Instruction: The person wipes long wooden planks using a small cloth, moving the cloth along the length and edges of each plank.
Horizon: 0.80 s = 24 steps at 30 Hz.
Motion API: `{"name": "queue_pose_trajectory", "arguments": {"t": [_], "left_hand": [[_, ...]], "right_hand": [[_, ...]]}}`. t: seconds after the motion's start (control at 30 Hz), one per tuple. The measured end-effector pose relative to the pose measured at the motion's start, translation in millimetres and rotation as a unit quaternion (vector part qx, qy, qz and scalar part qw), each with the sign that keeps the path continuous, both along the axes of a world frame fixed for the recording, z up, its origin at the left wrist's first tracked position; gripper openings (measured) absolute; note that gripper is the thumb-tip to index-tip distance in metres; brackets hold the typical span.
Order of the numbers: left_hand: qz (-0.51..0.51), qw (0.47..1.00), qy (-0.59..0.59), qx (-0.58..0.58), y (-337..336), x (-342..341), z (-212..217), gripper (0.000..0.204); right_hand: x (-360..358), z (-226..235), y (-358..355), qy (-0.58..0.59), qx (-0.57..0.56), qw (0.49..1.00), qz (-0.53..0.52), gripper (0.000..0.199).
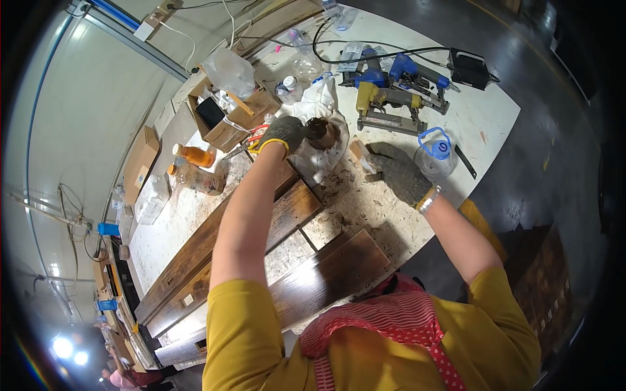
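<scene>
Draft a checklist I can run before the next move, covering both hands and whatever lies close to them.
1. Gloves worn on left hand and right hand: ok, both dark.
2. Left hand's grip on the brown container: cannot tell; the hand is right at its side, but the fingers are largely hidden.
3. Small tan piece at the right hand's fingers: ok, it appears held.
4. Red-handled tool well away from the left hand: not ok, it lies right beside the wrist.
5. Yellow nail gun clear of both hands: ok, lying untouched.
6. Contents of the brown container: cannot tell.
</scene>
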State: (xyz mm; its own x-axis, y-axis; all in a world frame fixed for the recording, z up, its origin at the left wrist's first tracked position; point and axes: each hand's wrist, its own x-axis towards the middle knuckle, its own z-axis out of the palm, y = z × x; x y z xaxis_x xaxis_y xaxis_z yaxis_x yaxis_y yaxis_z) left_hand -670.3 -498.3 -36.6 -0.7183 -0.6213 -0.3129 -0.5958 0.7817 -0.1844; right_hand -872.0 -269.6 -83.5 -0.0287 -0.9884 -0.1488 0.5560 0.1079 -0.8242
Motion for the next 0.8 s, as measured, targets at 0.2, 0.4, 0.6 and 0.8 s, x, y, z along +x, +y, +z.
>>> {"name": "queue_pose_trajectory", "arguments": {"t": [0.2,0.4,0.6,0.8], "left_hand": [[0.14,0.946,0.26,0.131,20.6,27.8,34.0,0.022],[0.271,0.837,0.422,0.219,25.3,47.0,11.8,0.023],[0.237,0.8,0.483,0.267,3.7,78.4,-27.9,0.016],[0.101,0.871,0.468,0.107,25.7,69.9,-14.3,0.015]], "right_hand": [[3.2,11.8,-64.7,0.307,-0.013,0.951,-0.032,0.029],[23.0,2.7,-117.8,0.546,-0.149,0.816,-0.117,0.037],[30.8,1.3,-130.7,0.653,-0.168,0.73,-0.111,0.039],[25.3,-13.5,-124.5,0.661,-0.18,0.718,-0.121,0.03]]}}
